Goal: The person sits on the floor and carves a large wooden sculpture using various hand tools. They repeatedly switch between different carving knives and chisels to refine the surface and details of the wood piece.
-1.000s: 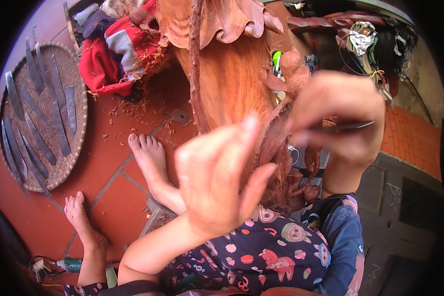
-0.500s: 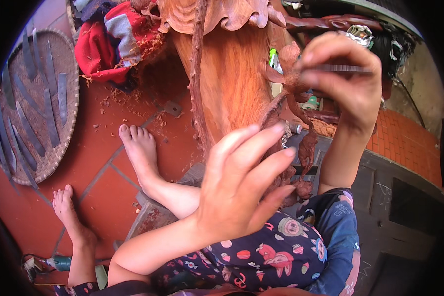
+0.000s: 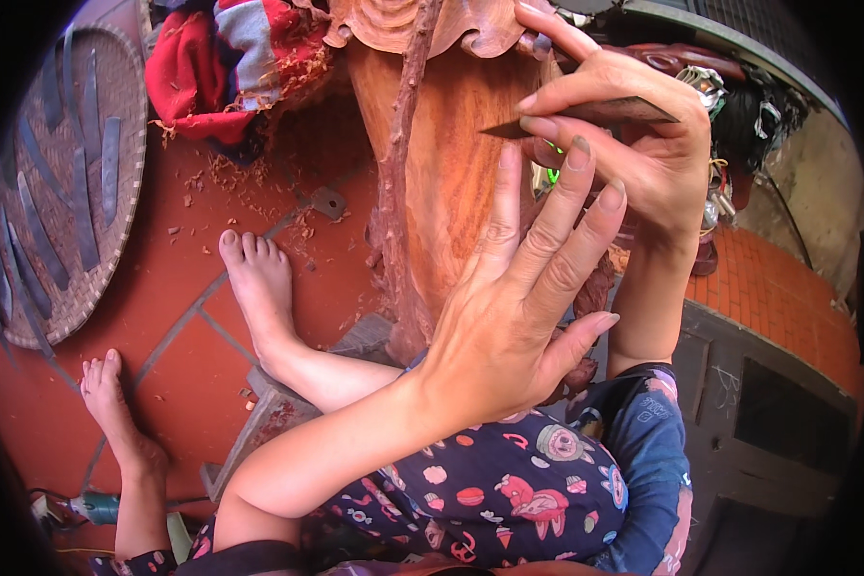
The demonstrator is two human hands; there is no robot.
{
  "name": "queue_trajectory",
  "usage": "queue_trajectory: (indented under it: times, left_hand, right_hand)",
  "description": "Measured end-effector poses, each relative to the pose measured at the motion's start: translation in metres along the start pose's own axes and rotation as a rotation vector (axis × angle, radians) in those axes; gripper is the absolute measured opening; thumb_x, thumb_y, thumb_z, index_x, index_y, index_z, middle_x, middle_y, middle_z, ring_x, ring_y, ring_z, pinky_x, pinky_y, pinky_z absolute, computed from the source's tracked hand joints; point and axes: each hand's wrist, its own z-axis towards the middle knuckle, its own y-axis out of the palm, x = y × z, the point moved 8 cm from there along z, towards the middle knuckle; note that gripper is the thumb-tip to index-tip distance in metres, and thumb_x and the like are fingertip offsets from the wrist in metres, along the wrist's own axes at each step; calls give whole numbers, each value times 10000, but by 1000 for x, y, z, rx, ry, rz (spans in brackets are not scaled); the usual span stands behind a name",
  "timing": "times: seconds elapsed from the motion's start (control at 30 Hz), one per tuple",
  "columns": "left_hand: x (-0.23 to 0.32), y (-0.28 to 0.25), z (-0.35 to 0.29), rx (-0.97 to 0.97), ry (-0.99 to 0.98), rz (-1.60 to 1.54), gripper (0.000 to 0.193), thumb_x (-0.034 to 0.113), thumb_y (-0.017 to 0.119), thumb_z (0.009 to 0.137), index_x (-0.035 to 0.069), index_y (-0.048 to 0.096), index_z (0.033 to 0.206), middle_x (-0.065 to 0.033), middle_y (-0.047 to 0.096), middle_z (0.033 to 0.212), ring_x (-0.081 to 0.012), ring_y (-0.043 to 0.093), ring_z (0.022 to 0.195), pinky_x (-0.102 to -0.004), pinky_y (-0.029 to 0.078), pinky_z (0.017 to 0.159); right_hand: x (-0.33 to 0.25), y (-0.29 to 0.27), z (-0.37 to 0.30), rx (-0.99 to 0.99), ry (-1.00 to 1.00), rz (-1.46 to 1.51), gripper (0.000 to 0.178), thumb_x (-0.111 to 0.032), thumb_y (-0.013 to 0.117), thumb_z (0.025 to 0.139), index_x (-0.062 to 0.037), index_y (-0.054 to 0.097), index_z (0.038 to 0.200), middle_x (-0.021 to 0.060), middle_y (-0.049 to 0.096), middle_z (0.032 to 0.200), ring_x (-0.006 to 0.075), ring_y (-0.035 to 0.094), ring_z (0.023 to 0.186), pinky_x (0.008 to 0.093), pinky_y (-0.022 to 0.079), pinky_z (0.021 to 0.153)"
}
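Observation:
A thin, flat, dark metal scraper blade (image 3: pixel 634 110) is pinched between the thumb and fingers of my right hand (image 3: pixel 658 144), its pointed end toward the left. Beneath that tip lies a smooth orange-brown carved wood piece (image 3: pixel 442 182) with streaked grain. My left hand (image 3: pixel 509 298) is open, fingers stretched forward and its back showing. Its fingertips come close below the blade, over the right side of the carving; whether they touch the wood is hidden. A knobbly carved branch (image 3: pixel 400 182) runs along the carving's left side, and scalloped carving (image 3: pixel 422 24) crosses its far end.
At the left, a round woven tray (image 3: pixel 130 82) holds several flat metal blades (image 3: pixel 84 197). Red cloth (image 3: pixel 182 82) with wood shavings lies near the carving. My bare feet rest on red tiles (image 3: pixel 178 298). A green power tool (image 3: pixel 101 507) sits at lower left.
My right hand has moved left with the blade, bringing its tip over the wood. My left hand has shifted right and forward, its fingers still stretched. The view has shifted slightly.

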Motion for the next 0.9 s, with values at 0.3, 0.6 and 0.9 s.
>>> queue_trajectory:
  times: [0.3, 0.6, 0.9]
  left_hand:
    - [-3, -2, -1, -30, 44, 92, 902, 258, 720, 912, -8, 224, 1617, -327, 136, 1664, -553, 106, 1529, -615, 114, 1226]
    - [-7, -4, 4, -43, 5, 45, 878, 272, 700, 933, -24, 227, 1610, -332, 141, 1659, -528, 116, 1535, -568, 147, 1238]
    - [-11, -11, 18, -3, 5, 13, 890, 175, 726, 881, 70, 250, 1625, -232, 168, 1687, -559, 168, 1506, -542, 327, 1183]
  right_hand:
    - [-2, 3, -1, -13, -35, 11, 196, 64, 793, 683, 24, 777, 874, 150, 760, 873, 335, 639, 1275, 389, 498, 1049]
    - [-12, 12, 0, -105, -82, -259, 117, -7, 787, 742, 14, 766, 855, 138, 760, 807, 334, 642, 1256, 462, 395, 1143]
    - [-8, 10, -1, -54, -101, -193, 149, 9, 738, 770, -16, 779, 912, 112, 788, 830, 308, 602, 1303, 500, 301, 1219]
